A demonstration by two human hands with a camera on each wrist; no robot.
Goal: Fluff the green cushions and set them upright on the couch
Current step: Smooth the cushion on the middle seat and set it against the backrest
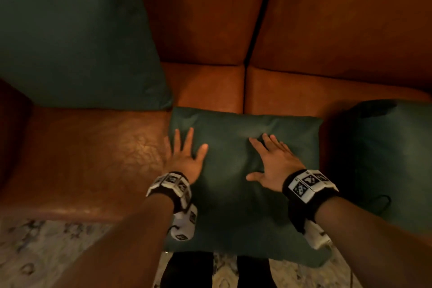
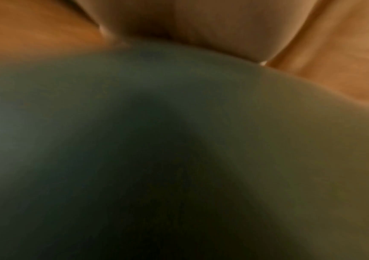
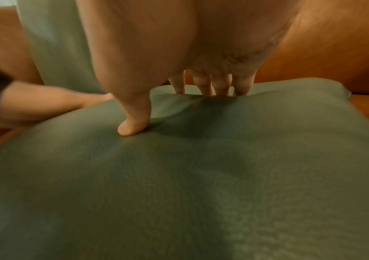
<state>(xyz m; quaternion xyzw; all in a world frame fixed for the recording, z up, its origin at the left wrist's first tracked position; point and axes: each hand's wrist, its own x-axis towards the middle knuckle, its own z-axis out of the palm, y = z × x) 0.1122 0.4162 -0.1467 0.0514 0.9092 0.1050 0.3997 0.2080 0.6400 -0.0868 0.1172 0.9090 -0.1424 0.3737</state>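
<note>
A green cushion (image 1: 236,194) lies flat on the front of the brown couch seat (image 1: 93,159). My left hand (image 1: 184,154) presses on its left edge with straight, spread fingers. My right hand (image 1: 273,161) lies flat on its middle, fingers straight, denting the fabric. The right wrist view shows the thumb (image 3: 132,126) and fingertips (image 3: 205,88) pushed into the cushion (image 3: 201,176). The left wrist view is blurred, filled by the cushion (image 2: 156,140). A second green cushion (image 1: 74,35) stands upright against the backrest at the left. A third green cushion (image 1: 383,159) sits at the right.
The brown leather backrest (image 1: 339,18) rises behind, with a dark gap between its two sections. A pale patterned rug (image 1: 35,252) lies below the seat's front edge. My dark trouser legs (image 1: 189,271) stand right against the couch.
</note>
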